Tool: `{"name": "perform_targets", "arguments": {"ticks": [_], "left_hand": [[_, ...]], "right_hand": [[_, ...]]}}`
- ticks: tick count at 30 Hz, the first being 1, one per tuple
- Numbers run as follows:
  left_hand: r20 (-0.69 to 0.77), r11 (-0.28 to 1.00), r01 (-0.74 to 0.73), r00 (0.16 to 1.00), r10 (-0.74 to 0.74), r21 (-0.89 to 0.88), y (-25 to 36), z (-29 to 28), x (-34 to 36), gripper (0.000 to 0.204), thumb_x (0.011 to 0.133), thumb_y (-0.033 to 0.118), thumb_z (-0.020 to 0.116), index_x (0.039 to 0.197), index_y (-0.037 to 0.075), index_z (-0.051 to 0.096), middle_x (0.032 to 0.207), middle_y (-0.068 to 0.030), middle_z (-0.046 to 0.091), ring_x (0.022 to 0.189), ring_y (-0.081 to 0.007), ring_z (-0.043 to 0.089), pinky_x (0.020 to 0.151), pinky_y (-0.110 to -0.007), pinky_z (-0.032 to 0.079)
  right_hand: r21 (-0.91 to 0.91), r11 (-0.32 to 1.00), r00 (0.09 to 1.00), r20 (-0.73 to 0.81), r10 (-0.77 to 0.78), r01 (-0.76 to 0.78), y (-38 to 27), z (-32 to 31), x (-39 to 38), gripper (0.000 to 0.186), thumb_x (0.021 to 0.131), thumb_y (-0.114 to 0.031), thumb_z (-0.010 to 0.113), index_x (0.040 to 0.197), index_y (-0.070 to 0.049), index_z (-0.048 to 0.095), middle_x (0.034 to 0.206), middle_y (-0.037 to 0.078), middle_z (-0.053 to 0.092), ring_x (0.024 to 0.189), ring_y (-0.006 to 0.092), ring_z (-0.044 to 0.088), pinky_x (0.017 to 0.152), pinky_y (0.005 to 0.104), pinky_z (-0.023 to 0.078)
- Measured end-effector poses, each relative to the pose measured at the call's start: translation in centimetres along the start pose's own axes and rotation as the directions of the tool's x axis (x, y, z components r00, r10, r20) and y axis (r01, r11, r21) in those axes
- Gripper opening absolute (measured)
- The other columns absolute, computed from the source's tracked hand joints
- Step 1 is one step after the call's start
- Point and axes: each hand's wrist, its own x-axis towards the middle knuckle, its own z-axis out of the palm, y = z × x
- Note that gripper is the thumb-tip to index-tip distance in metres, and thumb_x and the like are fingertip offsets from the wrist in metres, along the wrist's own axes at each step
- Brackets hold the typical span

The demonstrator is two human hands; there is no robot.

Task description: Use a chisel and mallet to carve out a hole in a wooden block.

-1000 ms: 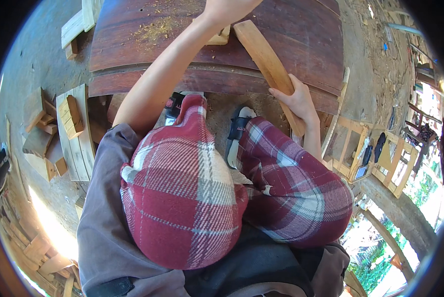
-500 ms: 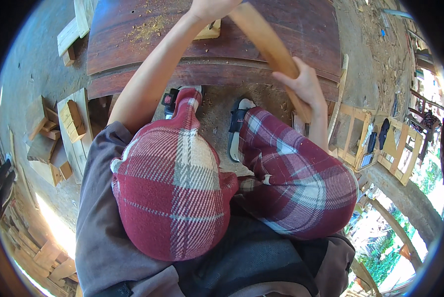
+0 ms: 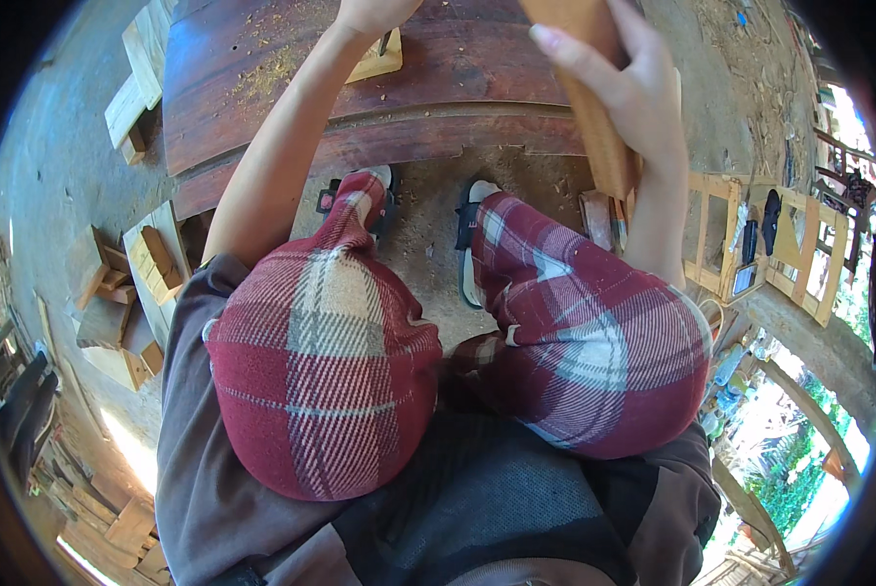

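Observation:
My right hand [image 3: 643, 93] grips a long, smooth brown wooden piece [image 3: 604, 146], thumb on its near side and fingers round its far edge. The upper end of that piece runs out of the top of the view, and its lower end hangs past the bench's front edge. My left hand [image 3: 377, 12] is at the top edge, with its fingers cut off from sight. Just below it, a small pale wood block [image 3: 377, 61] with a dark, thin upright part lies on the dark reddish wooden bench [image 3: 477, 78].
Wood shavings [image 3: 267, 73] are scattered over the bench's left part. Wood offcuts [image 3: 106, 322] and pale boards [image 3: 130, 107] lie on the floor to the left. A wooden frame [image 3: 750, 239] with dark tools stands to the right. My sandalled feet [image 3: 477, 190] are under the bench's near edge.
The wooden piece has swung to the right and stands steeper, my right hand moving up and right with it. My left hand has shifted left, away from the piece.

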Motion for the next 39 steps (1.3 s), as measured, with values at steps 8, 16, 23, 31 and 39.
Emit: {"name": "perform_targets", "arguments": {"ticks": [8, 16, 23, 31, 39], "left_hand": [[0.085, 0.999, 0.031, 0.996, -0.029, -0.025, -0.5, 0.9, 0.0, 0.016, 0.085, 0.012, 0.066, 0.079, 0.005, 0.054, 0.063, 0.0037, 0.049, 0.058, -0.0063, 0.045, 0.052, -0.027, 0.038], [0.126, 0.999, -0.012, 0.992, 0.008, 0.03, -1.8, 2.0, 0.9, 0.015, 0.086, 0.012, 0.065, 0.08, 0.007, 0.053, 0.064, 0.0053, 0.049, 0.055, -0.0042, 0.044, 0.05, -0.024, 0.037], [0.162, 0.986, -0.009, 0.987, -0.018, 0.169, -1.2, 2.1, 1.1, 0.016, 0.085, 0.013, 0.065, 0.079, 0.006, 0.052, 0.062, 0.0042, 0.047, 0.054, -0.0055, 0.045, 0.048, -0.026, 0.037], [0.181, 0.989, 0.079, 0.978, -0.101, 0.127, -2.1, 1.9, 1.4, 0.012, 0.085, 0.012, 0.063, 0.082, 0.007, 0.053, 0.062, 0.0048, 0.047, 0.053, -0.0051, 0.045, 0.048, -0.025, 0.038], [0.201, 0.988, -0.018, 0.98, -0.013, 0.152, -1.3, 3.7, 1.8, 0.012, 0.083, 0.014, 0.062, 0.084, 0.003, 0.057, 0.064, 0.001, 0.053, 0.057, -0.0074, 0.049, 0.052, -0.027, 0.041]], "right_hand": [[-0.001, 0.975, 0.968, -0.118, -0.222, 0.223, 4.9, 1.4, 1.2, 0.06, 0.081, -0.031, 0.076, 0.122, 0.009, 0.056, 0.105, 0.014, 0.065, 0.097, 0.0158, 0.06, 0.086, 0.0311, 0.048], [0.324, 0.938, 0.948, -0.319, -0.017, 0.126, 1.3, 0.1, -0.9, 0.057, 0.081, -0.029, 0.074, 0.121, 0.008, 0.056, 0.105, 0.01, 0.064, 0.092, 0.0159, 0.06, 0.081, 0.029, 0.048], [0.239, 0.971, 0.984, -0.175, 0.045, -0.002, 3.1, -1.7, -0.8, 0.053, 0.08, -0.036, 0.077, 0.108, 0.007, 0.063, 0.096, 0.01, 0.068, 0.087, 0.0152, 0.063, 0.08, 0.0283, 0.049], [0.07, 0.978, 0.96, -0.218, -0.178, 0.197, 5.0, -0.1, 0.9, 0.052, 0.084, -0.033, 0.074, 0.115, 0.007, 0.061, 0.095, 0.013, 0.068, 0.084, 0.0155, 0.064, 0.075, 0.029, 0.051], [-0.064, 0.994, 0.957, -0.274, -0.099, 0.084, 6.2, 0.9, 0.7, 0.052, 0.08, -0.03, 0.077, 0.114, 0.006, 0.062, 0.095, 0.011, 0.069, 0.089, 0.0173, 0.064, 0.081, 0.0323, 0.05]]}}
